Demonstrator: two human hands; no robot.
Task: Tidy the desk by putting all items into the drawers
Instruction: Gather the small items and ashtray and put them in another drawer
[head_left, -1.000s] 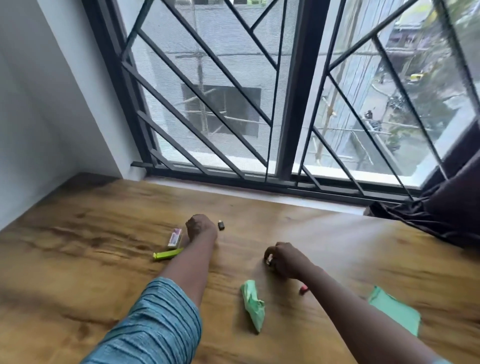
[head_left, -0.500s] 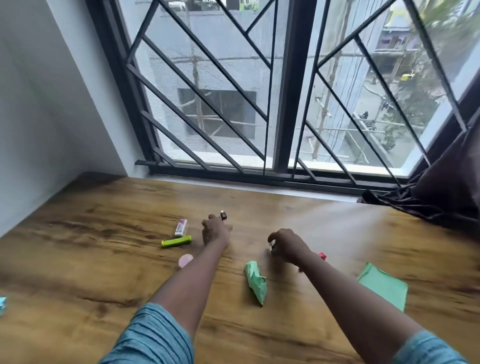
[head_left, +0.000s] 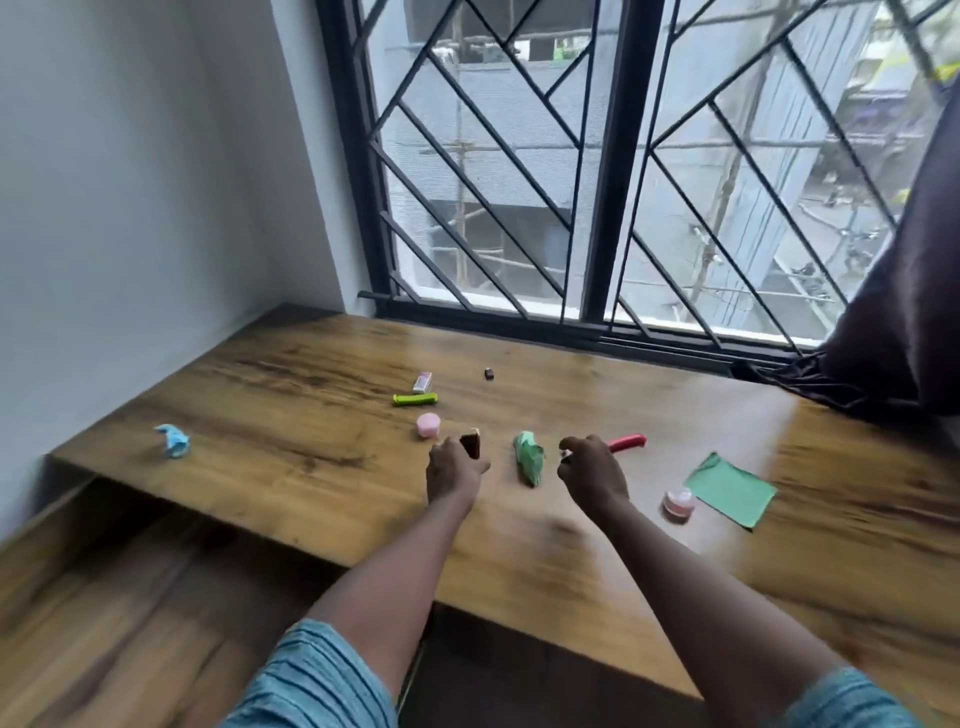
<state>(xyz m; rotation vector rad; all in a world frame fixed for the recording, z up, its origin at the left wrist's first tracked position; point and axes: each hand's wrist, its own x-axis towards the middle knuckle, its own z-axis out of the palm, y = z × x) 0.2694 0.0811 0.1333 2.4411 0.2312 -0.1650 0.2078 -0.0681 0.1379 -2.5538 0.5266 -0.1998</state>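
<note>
Grips with the left hand (head_left: 452, 475) a small brown block (head_left: 471, 444), fingers curled round its lower end, the block upright. Pinches with the right hand (head_left: 589, 475) a tiny white-and-red item (head_left: 566, 454), too small to name. Holds both hands over the worktop (head_left: 311, 415), not far from its front edge.

Between them, apart from both, a crumpled green paper (head_left: 529, 458). Behind the right hand, partly hidden by it, a red pen (head_left: 627, 442). To its right, a pink-lidded pot (head_left: 678, 503) just beside a flat green sheet (head_left: 730, 491).

Behind the left hand, a round pink pot (head_left: 428, 425), then a green marker (head_left: 414, 398), a pink-white eraser (head_left: 422, 382) and a small dark piece (head_left: 489, 373) nearer the window (head_left: 519, 208).

Well to the left, near the front edge, a crumpled blue paper (head_left: 173, 440) with bare wood all round.

Ends at the wall (head_left: 130, 208) on the left, at the window behind, under a dark curtain (head_left: 904, 322) on the right. Drops at the front edge to a lower wooden surface (head_left: 130, 597).
</note>
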